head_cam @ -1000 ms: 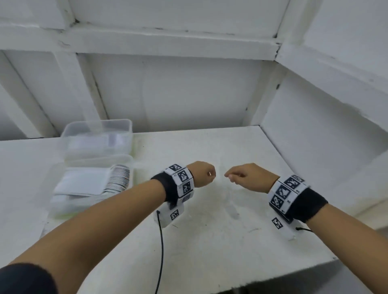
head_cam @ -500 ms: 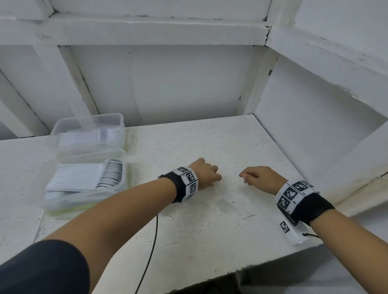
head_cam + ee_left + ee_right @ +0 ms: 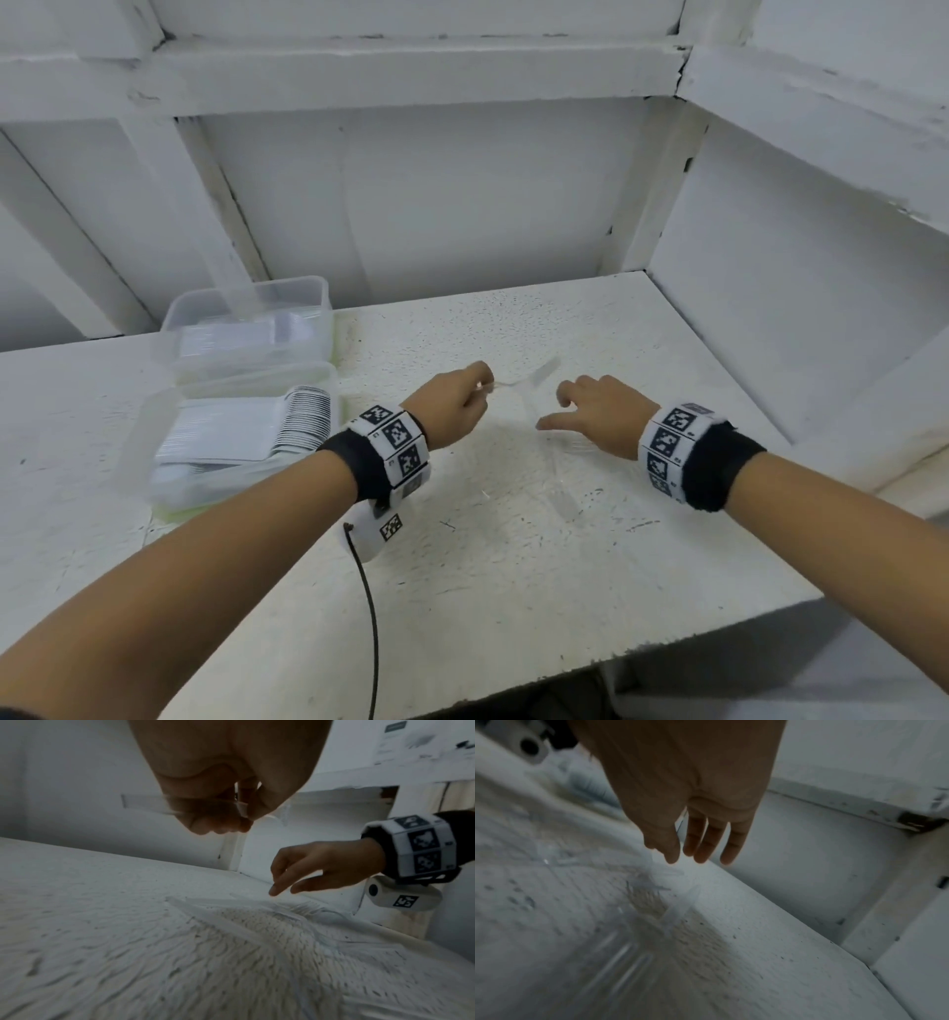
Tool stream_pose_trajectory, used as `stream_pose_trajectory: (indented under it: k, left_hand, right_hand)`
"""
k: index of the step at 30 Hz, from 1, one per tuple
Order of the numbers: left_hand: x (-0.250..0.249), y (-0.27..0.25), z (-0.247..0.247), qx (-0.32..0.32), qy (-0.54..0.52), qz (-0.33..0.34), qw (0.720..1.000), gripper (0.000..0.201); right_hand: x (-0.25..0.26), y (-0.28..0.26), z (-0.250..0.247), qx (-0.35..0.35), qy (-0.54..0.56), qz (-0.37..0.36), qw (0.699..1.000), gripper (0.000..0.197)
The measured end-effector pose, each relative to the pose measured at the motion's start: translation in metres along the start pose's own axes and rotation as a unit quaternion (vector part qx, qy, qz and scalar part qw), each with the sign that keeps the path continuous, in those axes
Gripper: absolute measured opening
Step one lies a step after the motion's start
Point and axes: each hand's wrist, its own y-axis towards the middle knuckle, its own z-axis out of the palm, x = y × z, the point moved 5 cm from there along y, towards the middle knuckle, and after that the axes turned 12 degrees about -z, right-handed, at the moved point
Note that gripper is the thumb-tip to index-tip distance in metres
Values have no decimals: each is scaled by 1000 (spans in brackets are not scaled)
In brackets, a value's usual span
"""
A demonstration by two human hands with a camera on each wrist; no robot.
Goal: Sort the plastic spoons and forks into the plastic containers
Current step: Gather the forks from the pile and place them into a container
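Observation:
My left hand (image 3: 477, 394) hovers a little above the white table and pinches a clear plastic utensil (image 3: 531, 379) whose far end points right. Its handle (image 3: 144, 803) sticks out to the side in the left wrist view; whether it is a fork or a spoon I cannot tell. My right hand (image 3: 562, 413) is open, fingers spread and pointing down, just above several clear utensils (image 3: 298, 908) lying on the table, one of them a fork. Blurred cutlery (image 3: 649, 890) lies under its fingertips (image 3: 700, 858). Two clear plastic containers, far (image 3: 308, 298) and near (image 3: 154, 426), stand at the left.
Both containers hold stacked flat white items. The table (image 3: 513, 591) is a white speckled shelf closed by a back wall and a right side wall (image 3: 770, 308). Its front edge runs close to my forearms. A black cable (image 3: 372, 616) hangs from my left wrist.
My left hand has risen from the table with a clear utensil pinched in it. My right hand has uncurled and spread its fingers over the cutlery. The head view has tilted slightly.

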Motion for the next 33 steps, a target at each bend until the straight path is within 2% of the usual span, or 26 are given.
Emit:
stream_pose_trajectory:
  k: [3,7,11,16,17,19,22,24,26,28,30,31,32,33]
  left_hand:
    - [9,-1,-1,-1,-15,-33,999,21]
    - [16,-4,1,1,-24,-51,998,21]
    - [19,-5,-2,-14,-36,-59,998,22]
    - [19,-6,-10,-19,-58,-49,997,21]
    - [18,-6,-9,-9,-50,-39,998,21]
    - [16,-6,-3,38,-6,-16,999,23]
    - [16,-8,20,156,116,-3,981,30]
    - [21,-9,34,210,180,-13,961,38]
    - [25,-11,42,226,218,-15,949,39]
    - [25,-11,43,207,234,-4,950,31]
    - [23,-11,40,178,246,10,953,25]
    - [22,-12,37,164,244,16,956,25]
    - [21,-13,33,150,233,22,961,26]
    - [22,-15,29,137,212,24,967,27]
  right_hand:
    - [6,17,-3,29,-30,-20,999,44]
    - [15,36,2,62,98,43,992,46]
    - [19,42,7,-2,196,97,976,25]
    - [-1,18,-16,-108,282,157,940,18]
    - [-9,11,-20,-135,314,176,923,15]
    - [-21,-4,-20,-182,427,210,860,16]
    - [-33,-20,-15,-236,547,242,766,24]
    - [-37,-30,-13,-276,574,255,727,21]
    - [-37,-37,-9,-299,583,259,710,16]
    - [-34,-40,-6,-295,596,248,705,4]
    - [-31,-39,-5,-272,598,222,721,14]
    - [-30,-38,-6,-254,591,208,737,19]
    - [-29,-35,-8,-232,569,192,765,22]
    - [-29,-32,-10,-202,526,174,808,24]
